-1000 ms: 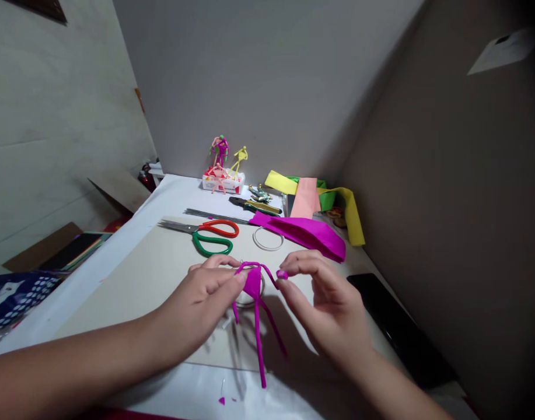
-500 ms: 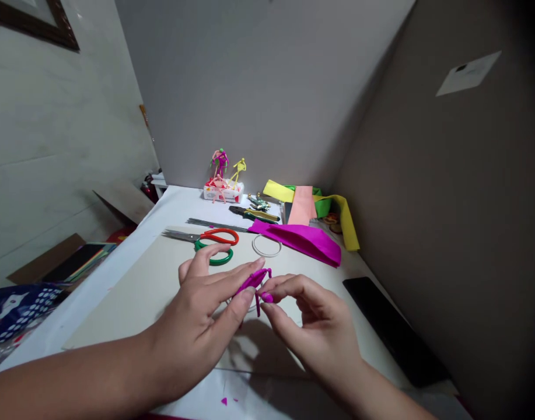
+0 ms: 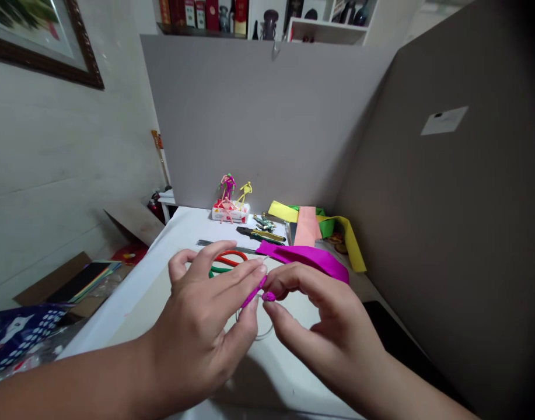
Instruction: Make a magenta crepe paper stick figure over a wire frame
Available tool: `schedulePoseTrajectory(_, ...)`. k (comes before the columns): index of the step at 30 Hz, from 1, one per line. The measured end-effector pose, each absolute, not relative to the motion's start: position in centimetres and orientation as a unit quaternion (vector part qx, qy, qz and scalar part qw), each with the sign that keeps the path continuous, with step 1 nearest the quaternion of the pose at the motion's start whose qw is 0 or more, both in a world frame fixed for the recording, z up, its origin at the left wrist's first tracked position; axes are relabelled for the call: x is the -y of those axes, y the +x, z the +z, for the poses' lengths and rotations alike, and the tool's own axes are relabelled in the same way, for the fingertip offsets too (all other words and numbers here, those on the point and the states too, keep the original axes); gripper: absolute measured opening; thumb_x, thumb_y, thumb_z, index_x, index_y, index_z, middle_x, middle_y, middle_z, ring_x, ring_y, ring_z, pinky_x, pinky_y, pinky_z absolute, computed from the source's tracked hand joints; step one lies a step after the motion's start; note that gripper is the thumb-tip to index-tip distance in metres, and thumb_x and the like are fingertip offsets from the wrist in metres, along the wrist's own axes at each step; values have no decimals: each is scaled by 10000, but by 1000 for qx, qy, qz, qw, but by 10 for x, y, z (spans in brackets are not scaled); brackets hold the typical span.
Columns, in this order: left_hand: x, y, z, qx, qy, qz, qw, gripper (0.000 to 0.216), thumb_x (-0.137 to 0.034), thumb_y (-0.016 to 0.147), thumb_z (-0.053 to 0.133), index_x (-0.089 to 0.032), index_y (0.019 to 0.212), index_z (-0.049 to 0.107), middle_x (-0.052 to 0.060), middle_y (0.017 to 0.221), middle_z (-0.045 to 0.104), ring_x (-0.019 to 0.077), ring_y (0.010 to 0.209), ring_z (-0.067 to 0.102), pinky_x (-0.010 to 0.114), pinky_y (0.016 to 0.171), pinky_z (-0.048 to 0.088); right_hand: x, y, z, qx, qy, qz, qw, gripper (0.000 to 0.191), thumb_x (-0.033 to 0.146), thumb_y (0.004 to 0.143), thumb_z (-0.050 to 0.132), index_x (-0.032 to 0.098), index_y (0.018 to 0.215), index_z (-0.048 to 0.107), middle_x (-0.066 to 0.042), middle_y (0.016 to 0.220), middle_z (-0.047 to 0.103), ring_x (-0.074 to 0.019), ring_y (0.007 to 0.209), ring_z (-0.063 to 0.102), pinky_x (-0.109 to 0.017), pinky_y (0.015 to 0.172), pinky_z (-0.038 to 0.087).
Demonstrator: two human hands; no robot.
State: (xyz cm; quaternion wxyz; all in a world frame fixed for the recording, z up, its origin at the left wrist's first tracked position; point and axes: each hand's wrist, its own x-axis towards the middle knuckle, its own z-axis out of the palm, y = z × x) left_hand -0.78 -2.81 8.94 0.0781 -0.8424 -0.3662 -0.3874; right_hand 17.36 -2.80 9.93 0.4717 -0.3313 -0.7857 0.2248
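Note:
My left hand (image 3: 201, 326) and my right hand (image 3: 324, 332) meet over the table's middle and pinch a small magenta paper-wrapped wire figure (image 3: 255, 293). Left fingers close on its body; most of it is hidden behind that hand. My right thumb and forefinger pinch its rounded magenta end (image 3: 269, 297). A thin wire ring (image 3: 261, 335) lies on the pale mat (image 3: 131, 326) just under the fingers. Scissors with red and green handles (image 3: 227, 263) show partly behind my left fingers.
Folded magenta crepe paper (image 3: 311, 256) lies behind my right hand. Yellow, pink and green paper strips (image 3: 313, 224), pliers (image 3: 261, 234), wire lengths (image 3: 219, 244) and a small box with finished figures (image 3: 231, 204) sit farther back. Grey partitions close the back and right. A dark phone (image 3: 394, 344) lies right.
The view has tilted up, showing a shelf above the partition. Both hands came closer to the camera; the figure's hanging legs, seen a second ago, are now hidden behind my left hand.

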Motion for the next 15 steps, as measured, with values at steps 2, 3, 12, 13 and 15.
schedulePoseTrajectory(2,22,-12,92,357,-848,-387,61,343,-115,860,487,-157,1175,618,67,1138,708,336,1146,500,596,950,310,20,168,103,782,-335,233,472,76,109,807,585,183,823,586,-1,779,630,-129,727,577,-252,700,488)
schedulePoseTrajectory(3,18,-14,93,355,-849,-388,49,331,-114,871,470,-156,1165,616,68,1119,713,317,1118,517,584,950,323,16,165,105,779,-336,234,475,70,114,806,583,182,822,588,-1,772,627,-130,723,573,-256,697,486)
schedulePoseTrajectory(12,-21,-14,93,308,-855,-418,6,286,-55,862,462,-171,1065,629,29,981,733,185,870,613,496,1023,354,-18,162,102,753,-357,263,487,89,97,787,578,184,802,588,17,764,637,-120,727,578,-240,692,488)
schedulePoseTrajectory(13,-25,-13,90,305,-856,-417,12,296,-52,851,475,-169,1076,627,32,1003,734,193,879,615,508,1022,353,-21,163,100,755,-361,261,482,86,97,783,581,183,794,587,20,757,637,-118,724,579,-236,690,486)
schedulePoseTrajectory(15,-32,-13,83,299,-862,-410,25,323,-56,830,503,-162,1110,622,39,1033,736,222,908,613,536,1008,359,-26,165,95,762,-367,257,467,86,95,776,591,180,787,587,25,748,637,-109,715,581,-222,683,479)
